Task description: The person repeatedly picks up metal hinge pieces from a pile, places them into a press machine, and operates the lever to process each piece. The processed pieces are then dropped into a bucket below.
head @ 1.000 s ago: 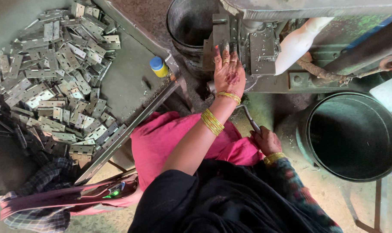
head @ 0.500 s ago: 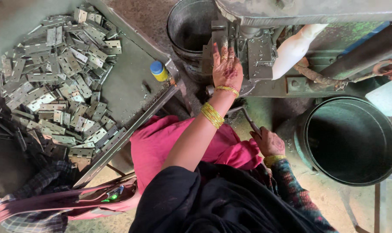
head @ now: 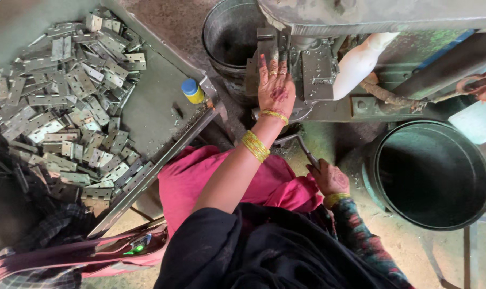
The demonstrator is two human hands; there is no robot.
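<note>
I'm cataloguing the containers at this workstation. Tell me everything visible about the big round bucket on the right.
The big round bucket is a dark, metal-looking tub seen from straight above, standing upright on the dusty floor. Its rim is a thin, worn, greyish ring; the inside is deep and black with shadow, so any contents cannot be made out. It sits just below the machine's frame and to the right of the person's right hand, which does not touch it. Whether it touches the frame cannot be told.

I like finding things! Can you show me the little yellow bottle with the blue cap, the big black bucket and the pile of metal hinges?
Yellow bottle [head: 192, 91], head view, on its blue cap.
Black bucket [head: 379, 160], head view, on its left rim.
Pile of hinges [head: 66, 107], head view, on a hinge mid-pile.
</note>
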